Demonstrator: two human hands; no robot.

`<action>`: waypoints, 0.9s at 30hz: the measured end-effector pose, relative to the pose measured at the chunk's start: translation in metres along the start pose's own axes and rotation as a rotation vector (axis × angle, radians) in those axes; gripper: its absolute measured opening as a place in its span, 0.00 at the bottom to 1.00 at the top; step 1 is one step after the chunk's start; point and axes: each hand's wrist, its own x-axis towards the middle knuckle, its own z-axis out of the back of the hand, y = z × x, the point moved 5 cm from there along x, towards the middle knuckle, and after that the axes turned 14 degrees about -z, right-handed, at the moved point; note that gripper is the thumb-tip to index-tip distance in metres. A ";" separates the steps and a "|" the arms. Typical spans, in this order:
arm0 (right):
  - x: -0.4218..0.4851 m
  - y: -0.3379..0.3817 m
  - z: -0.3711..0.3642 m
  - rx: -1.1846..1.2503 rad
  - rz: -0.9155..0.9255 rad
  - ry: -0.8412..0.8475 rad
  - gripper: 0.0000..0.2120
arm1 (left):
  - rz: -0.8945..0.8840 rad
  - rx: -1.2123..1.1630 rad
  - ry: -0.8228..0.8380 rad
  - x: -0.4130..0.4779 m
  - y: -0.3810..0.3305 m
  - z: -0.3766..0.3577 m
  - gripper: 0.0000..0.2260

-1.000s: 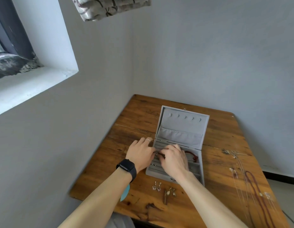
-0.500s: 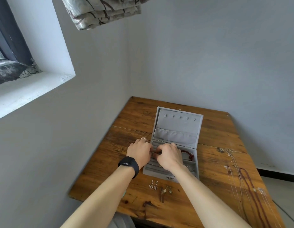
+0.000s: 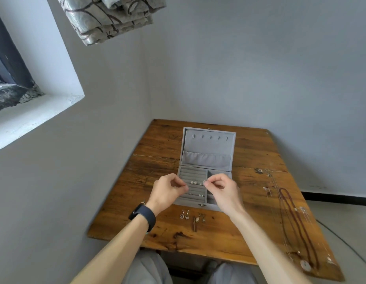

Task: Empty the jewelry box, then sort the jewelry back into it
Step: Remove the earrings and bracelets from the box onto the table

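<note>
The grey jewelry box (image 3: 191, 203) stands open mid-table, its lid (image 3: 208, 146) upright. Two pearl studs (image 3: 193, 182) sit in the ring rolls on its left side, with small earrings (image 3: 200, 195) a few rows nearer. My left hand (image 3: 167, 190) hovers over the box's left edge with its fingers curled, thumb against forefinger, and nothing visible between them. Over the right compartments, my right hand (image 3: 222, 190) pinches a tiny stud earring (image 3: 204, 182) at the row of the pearl studs. In front of the box, two pairs of drop earrings (image 3: 184, 214) (image 3: 200, 218) lie on the wood.
Several necklaces, one a dark red bead strand (image 3: 297, 224), lie along the right side of the wooden table (image 3: 153, 160). The table stands in a corner, with walls at the back and on the left. A folded curtain (image 3: 114, 15) hangs above.
Both hands were pressed together low in the box; they have now lifted and parted, uncovering the ring rolls and the pearl studs. The camera has tilted up slightly.
</note>
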 end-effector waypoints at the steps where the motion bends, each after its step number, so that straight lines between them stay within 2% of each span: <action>1: -0.010 -0.007 0.005 0.033 0.005 0.000 0.03 | -0.012 -0.044 0.015 -0.007 -0.004 -0.005 0.06; 5: -0.047 -0.039 0.020 0.097 -0.002 0.019 0.07 | -0.031 -0.163 0.073 -0.031 -0.017 -0.029 0.06; 10: -0.078 -0.081 0.036 0.073 -0.037 0.025 0.06 | -0.066 -0.140 0.175 -0.054 -0.025 -0.058 0.05; 15: -0.092 -0.111 0.053 -0.047 -0.082 -0.053 0.06 | -0.133 0.079 0.239 -0.063 -0.030 -0.082 0.05; 21: -0.084 -0.113 0.063 -0.235 -0.056 -0.142 0.07 | -0.218 0.403 0.272 -0.058 -0.039 -0.105 0.07; 27: -0.062 -0.109 0.053 -0.359 -0.013 -0.207 0.05 | -0.286 0.580 0.266 -0.048 -0.046 -0.114 0.09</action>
